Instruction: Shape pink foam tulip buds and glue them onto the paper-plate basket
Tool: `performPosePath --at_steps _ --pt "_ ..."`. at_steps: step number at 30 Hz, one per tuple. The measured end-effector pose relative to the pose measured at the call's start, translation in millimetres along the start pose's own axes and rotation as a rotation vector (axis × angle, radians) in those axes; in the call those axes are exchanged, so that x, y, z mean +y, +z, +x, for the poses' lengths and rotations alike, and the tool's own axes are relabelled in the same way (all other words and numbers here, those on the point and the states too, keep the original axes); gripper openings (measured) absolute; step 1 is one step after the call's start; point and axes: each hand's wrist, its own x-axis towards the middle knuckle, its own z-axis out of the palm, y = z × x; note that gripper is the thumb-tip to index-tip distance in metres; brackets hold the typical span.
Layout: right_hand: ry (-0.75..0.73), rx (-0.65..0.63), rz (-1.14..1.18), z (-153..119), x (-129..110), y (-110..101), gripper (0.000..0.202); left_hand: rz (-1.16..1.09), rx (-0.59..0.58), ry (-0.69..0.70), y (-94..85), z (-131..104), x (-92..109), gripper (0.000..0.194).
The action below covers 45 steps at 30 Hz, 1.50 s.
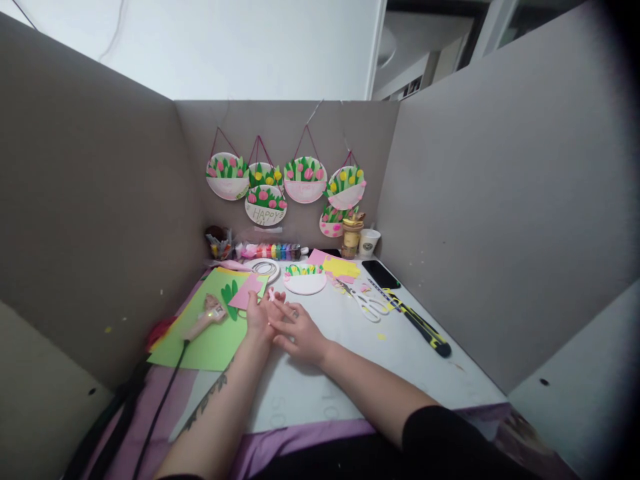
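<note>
A small pink piece (pixel 271 293) sits at the fingers of the left hand (pixel 260 319), above the middle of the desk (pixel 350 373), left of centre. It looks like thin paper, so it should be very light, soft and easy to crease, hardly slippery, and best taken by its rim with the fingertips. The left palm is turned up with fingers loosely bent; whether they pinch the piece, I cannot tell. The right hand (pixel 303 337) has its fingers open and spread, touching the left palm. Just beside the left hand are one pink sheet (pixel 246 293) and a dark green cutout (pixel 231 300), on light green paper (pixel 173 350) along the desk's left edge; one glue gun (pixel 205 323) lies there too. Beyond the hands lies one decorated plate (pixel 305 285). Toward the right edge are one pair of scissors (pixel 369 308) and one black-and-yellow cutter (pixel 425 328), with one phone (pixel 381 274) near the far right corner, close to one white cup (pixel 369 241). Six more plates (pixel 305 191) hang on the rear panel (pixel 190 127), above the far edge.
</note>
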Motion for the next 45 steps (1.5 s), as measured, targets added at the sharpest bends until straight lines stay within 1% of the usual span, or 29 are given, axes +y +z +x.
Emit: performPosePath --at_steps 3,6,8,11,14,16,18,21,24,27,30,35,38,40,43,45 --pt "-0.042 0.010 0.013 -0.1 0.3 0.8 0.043 -0.003 0.009 0.008 0.8 -2.2 -2.6 0.048" --pt "-0.007 0.003 -0.006 0.8 0.7 0.8 0.047 0.020 0.025 0.004 1.6 -2.9 -4.1 0.047" --pt "0.013 -0.001 -0.012 0.6 0.8 -0.4 0.046 0.029 0.017 0.004 1.4 -2.0 -2.4 0.051" --pt "-0.032 0.013 -0.001 -0.1 0.1 -1.6 0.040 0.022 -0.003 0.005 0.8 -1.0 0.8 0.054" --pt "-0.081 0.027 0.001 1.3 -0.7 -0.1 0.041 0.018 0.023 0.009 0.5 -1.8 -1.1 0.051" --pt "-0.071 0.022 -0.007 3.1 -0.7 0.8 0.045 0.021 0.048 0.010 0.4 -2.3 -4.5 0.048" --pt "-0.042 0.011 -0.016 4.4 -0.6 0.2 0.047 0.019 0.069 0.010 0.2 -1.7 -6.8 0.046" --pt "-0.012 0.030 -0.002 4.5 -1.8 -1.6 0.039 0.000 0.077 0.014 0.1 0.8 -6.3 0.048" --pt "0.022 0.134 0.064 4.0 -4.6 -0.3 0.027 -0.007 0.065 0.029 1.0 1.8 -5.3 0.049" --pt "0.111 0.237 0.161 4.9 -6.8 2.8 0.018 -0.003 0.051 0.027 3.5 -0.3 -7.8 0.048" --pt "0.205 0.254 0.241 6.3 -6.0 2.6 0.010 -0.005 0.036 0.009 7.3 -4.4 -11.8 0.048" --pt "0.304 0.267 0.266 8.0 0.3 -1.9 0.016 -0.004 -0.004 -0.040 14.5 -13.1 -16.3 0.050" --pt "0.289 0.266 0.200 7.0 4.0 -2.0 0.019 -0.011 -0.021 -0.068 17.1 -16.9 -16.9 0.049" --pt "0.256 0.239 0.131 4.8 5.8 -1.2 0.023 -0.021 -0.019 -0.065 17.2 -17.7 -15.6 0.049" --pt "0.166 0.195 0.077 0.6 7.2 0.9 0.035 -0.031 -0.024 -0.051 15.8 -16.9 -12.7 0.052" --pt "0.104 0.203 0.085 -1.0 7.2 2.6 0.040 -0.027 -0.023 -0.048 15.2 -16.3 -12.0 0.053"
